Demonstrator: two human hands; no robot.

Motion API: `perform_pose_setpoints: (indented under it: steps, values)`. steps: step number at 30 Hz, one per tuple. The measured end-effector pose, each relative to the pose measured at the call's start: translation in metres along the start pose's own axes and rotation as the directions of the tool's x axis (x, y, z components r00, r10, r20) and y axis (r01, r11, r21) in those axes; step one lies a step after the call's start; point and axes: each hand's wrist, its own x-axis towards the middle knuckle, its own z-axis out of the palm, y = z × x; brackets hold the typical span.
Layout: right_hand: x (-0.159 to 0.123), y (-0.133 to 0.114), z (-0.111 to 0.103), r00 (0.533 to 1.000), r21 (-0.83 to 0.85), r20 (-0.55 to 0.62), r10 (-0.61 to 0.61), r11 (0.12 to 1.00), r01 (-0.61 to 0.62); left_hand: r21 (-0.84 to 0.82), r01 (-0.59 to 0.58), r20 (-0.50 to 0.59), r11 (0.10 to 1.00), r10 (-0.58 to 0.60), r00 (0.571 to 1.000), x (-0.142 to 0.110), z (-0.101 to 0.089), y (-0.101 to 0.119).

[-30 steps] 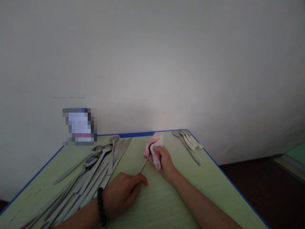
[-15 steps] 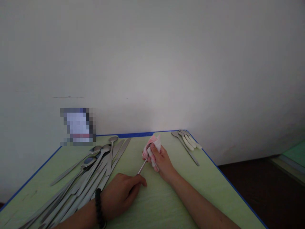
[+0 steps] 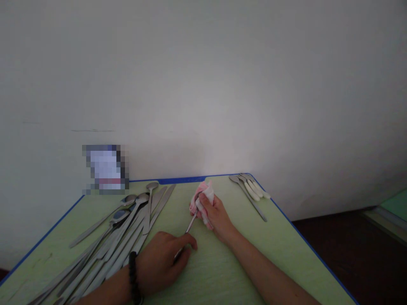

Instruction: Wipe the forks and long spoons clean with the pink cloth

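Observation:
My left hand (image 3: 168,256), with a dark beaded bracelet (image 3: 133,277) at the wrist, is closed on the handle of a metal spoon (image 3: 191,222). The spoon's far end is mostly covered by a pink and white cloth (image 3: 206,192). Fingers of my right hand (image 3: 219,216) press the cloth around that end, thumb on top. Left of my hands lies a loose pile of steel cutlery, with spoons (image 3: 121,216) and table knives (image 3: 163,207) overlapping. My left forearm hides part of the pile.
The pale green table (image 3: 222,271) has a blue edge and stands against a grey wall (image 3: 203,84). At the back right lie a steel spoon (image 3: 249,199) and several white-handled utensils (image 3: 252,190). A blurred-out upright object (image 3: 106,167) stands at the back left.
Both hands stay in nearly the same place, holding the spoon and the cloth. The cloth has shifted slightly around the spoon's end, and the view has moved a little.

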Motion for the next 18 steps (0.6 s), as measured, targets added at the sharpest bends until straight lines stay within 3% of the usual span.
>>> perform_pose_setpoints:
  steps: [18]
  values:
    - [-0.0001, -0.0031, 0.0025, 1.0, 0.004, -0.006, 0.028, 1.0, -0.028, -0.002, -0.023, -0.008, 1.0, 0.023, 1.0, 0.0003, -0.0006, 0.0003]
